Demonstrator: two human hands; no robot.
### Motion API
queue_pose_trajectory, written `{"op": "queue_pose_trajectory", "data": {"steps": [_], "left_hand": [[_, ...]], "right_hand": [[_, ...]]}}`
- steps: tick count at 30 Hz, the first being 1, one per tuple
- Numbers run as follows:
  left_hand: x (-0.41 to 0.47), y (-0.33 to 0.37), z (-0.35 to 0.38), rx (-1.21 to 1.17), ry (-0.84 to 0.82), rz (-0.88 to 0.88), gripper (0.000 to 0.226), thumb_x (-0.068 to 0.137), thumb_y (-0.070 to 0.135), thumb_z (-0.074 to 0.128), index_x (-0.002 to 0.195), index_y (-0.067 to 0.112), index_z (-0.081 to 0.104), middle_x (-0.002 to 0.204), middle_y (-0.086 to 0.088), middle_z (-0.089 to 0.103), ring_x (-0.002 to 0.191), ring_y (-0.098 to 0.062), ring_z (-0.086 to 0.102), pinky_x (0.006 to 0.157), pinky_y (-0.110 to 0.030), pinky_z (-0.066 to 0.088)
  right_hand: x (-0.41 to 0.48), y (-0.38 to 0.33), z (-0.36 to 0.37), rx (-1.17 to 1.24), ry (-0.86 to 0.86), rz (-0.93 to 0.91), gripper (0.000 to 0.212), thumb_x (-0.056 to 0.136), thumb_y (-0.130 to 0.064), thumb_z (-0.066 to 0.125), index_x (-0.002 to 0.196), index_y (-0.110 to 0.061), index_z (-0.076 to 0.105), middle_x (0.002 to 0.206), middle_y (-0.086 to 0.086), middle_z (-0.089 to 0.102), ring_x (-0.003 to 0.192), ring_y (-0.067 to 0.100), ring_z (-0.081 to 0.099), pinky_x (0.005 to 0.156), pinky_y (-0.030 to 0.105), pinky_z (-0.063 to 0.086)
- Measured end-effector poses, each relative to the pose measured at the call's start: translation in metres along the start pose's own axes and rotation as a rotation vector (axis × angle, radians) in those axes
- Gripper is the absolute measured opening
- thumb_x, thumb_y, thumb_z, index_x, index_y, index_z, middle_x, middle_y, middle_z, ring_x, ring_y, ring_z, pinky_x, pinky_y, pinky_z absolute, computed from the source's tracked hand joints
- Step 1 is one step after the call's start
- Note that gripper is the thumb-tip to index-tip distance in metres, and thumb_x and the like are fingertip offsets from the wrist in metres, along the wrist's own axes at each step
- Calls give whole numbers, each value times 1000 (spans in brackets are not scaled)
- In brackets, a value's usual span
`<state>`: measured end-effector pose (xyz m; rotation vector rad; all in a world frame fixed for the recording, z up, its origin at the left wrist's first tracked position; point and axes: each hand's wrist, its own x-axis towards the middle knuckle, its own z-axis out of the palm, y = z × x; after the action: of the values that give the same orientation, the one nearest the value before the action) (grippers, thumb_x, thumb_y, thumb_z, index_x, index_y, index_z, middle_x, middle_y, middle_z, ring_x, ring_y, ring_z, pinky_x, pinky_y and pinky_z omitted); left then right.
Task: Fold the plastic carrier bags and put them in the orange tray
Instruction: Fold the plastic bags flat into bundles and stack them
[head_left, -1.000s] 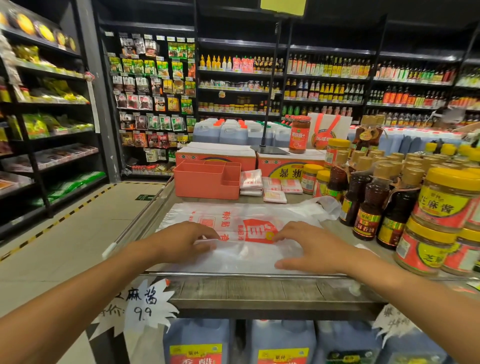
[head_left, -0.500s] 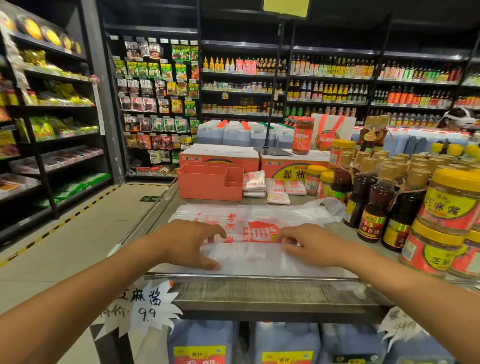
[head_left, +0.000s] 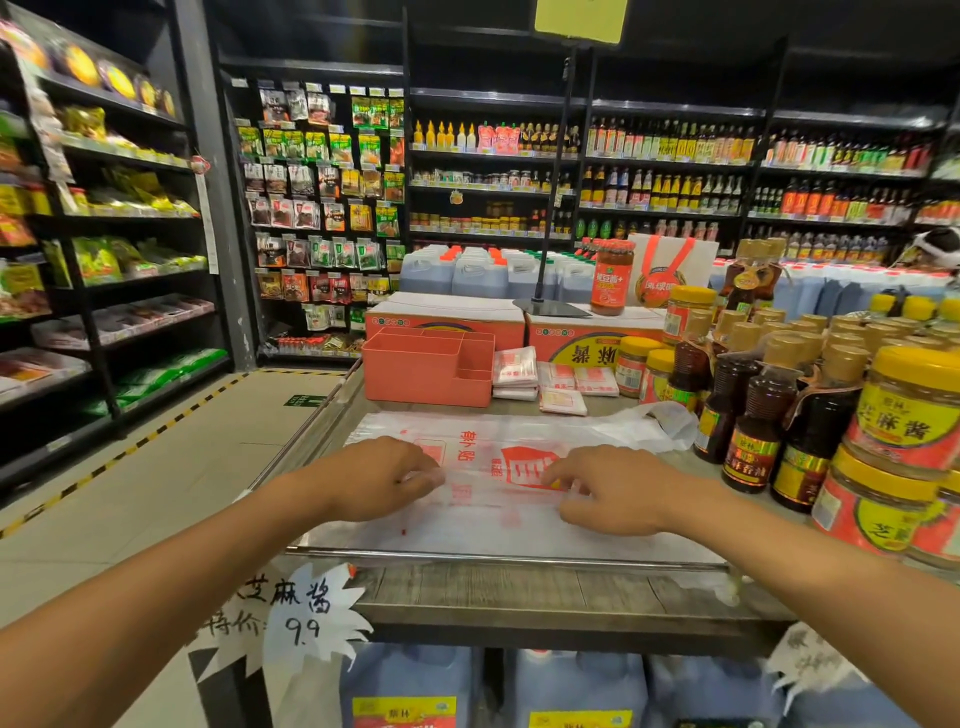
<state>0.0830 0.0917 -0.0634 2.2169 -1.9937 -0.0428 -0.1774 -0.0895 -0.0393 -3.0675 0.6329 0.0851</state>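
Folding step, early. The plastic bag (head_left: 524, 525) lies flat on the table (head_left: 519, 590) at its front edge. The left hand (head_left: 382, 480) and right hand (head_left: 621, 499) each have a curled-finger grip pinching a lengthwise fold mid-bag. Next, probably: lay the fold over and press flat. The orange tray (head_left: 426, 371) sits behind, apart.

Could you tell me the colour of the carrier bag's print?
Red, on the carrier bag; head view.

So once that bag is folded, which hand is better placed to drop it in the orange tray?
Probably the left hand. Both hands hold the plastic bag, but the orange tray sits straight beyond the left one, while the right hand would cross over.
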Motion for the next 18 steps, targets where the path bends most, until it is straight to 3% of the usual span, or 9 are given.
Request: {"op": "queue_pose_trajectory", "data": {"steps": [5,7,9,11,13,15,18], "left_hand": [[-2,-12,-6,-39,39,19,26,104,31,55,128,27,64,119,13,67,100,-11,64,89,-31,51],[-2,-18,-11,-81,52,-3,16,103,26,57,118,26,63,107,14,68,90,-6,64,80,-30,50],[0,-22,-16,-66,69,-10,5,103,23,58,104,24,63,93,17,63,80,-1,58,70,-26,43],[2,-25,-22,-44,89,-32,5,102,24,60,102,24,64,93,15,62,81,-7,56,68,-21,39],[4,-29,-26,-45,120,-86,9,100,28,63,108,30,60,101,13,63,83,-5,56,68,-19,39],[6,-30,-27,-58,134,-167,23,98,31,67,118,35,57,103,16,63,83,2,53,67,-18,38],[8,-27,-24,17,139,-221,42,94,36,71,132,35,52,107,16,68,90,-3,57,68,-25,40]], "right_hand": [[2,17,-8,105,18,62,44,97,-25,49,139,-34,57,125,-11,64,107,13,59,91,32,49],[6,28,-10,99,24,102,38,95,-25,50,131,-34,61,112,-11,65,96,13,57,81,32,48],[13,37,-10,76,19,137,25,95,-23,49,113,-23,66,101,-8,65,91,19,57,75,33,45],[18,41,-12,45,-5,158,23,95,-24,48,101,-16,69,96,-2,68,91,25,61,78,38,50],[23,42,-13,14,-22,177,23,94,-25,47,94,-29,70,94,-11,67,92,21,62,85,43,55],[27,40,-14,12,-24,192,29,92,-22,47,104,-39,67,98,-18,61,96,16,60,86,42,55],[32,36,-13,-2,-11,211,39,92,-24,53,126,-41,61,104,-15,59,97,15,57,78,34,53]]}}
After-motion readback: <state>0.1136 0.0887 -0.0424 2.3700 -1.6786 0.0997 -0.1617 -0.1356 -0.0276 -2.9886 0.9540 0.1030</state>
